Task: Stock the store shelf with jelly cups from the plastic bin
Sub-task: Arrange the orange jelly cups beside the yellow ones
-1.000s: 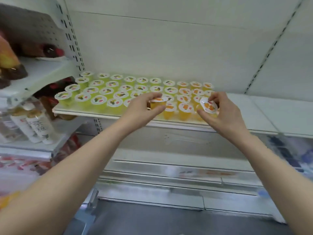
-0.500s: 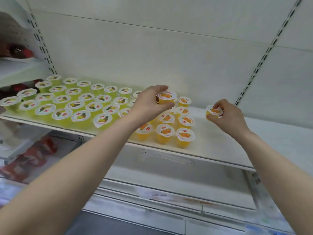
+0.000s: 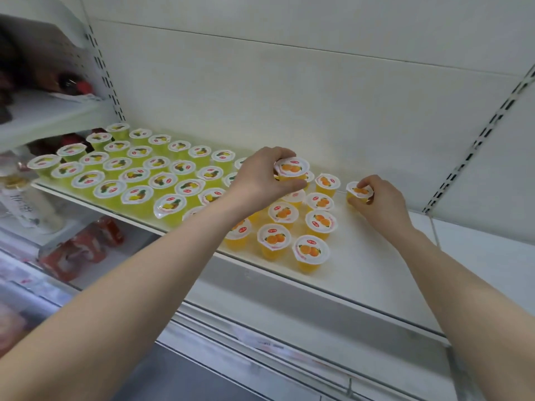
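The white shelf [image 3: 367, 256] carries several green pineapple jelly cups [image 3: 136, 195] on its left and several orange jelly cups [image 3: 311, 250] in its middle. My left hand [image 3: 260, 178] grips one orange jelly cup [image 3: 292, 168] by its sides, held just above the back of the orange group. My right hand [image 3: 379, 201] holds another orange jelly cup [image 3: 359, 192] low at the shelf surface, to the right of the back row. The plastic bin is out of view.
The shelf's right half is bare white surface. A higher shelf [image 3: 49, 114] at far left holds dark bottles. Below left stand pale drink bottles [image 3: 26, 204] and red packs [image 3: 78, 250]. A slotted upright [image 3: 477, 143] runs down the back wall on the right.
Both hands moved from the shelf's front edge toward its back with their cups. The right hand's cup has come down to the shelf surface. The camera view shifted.
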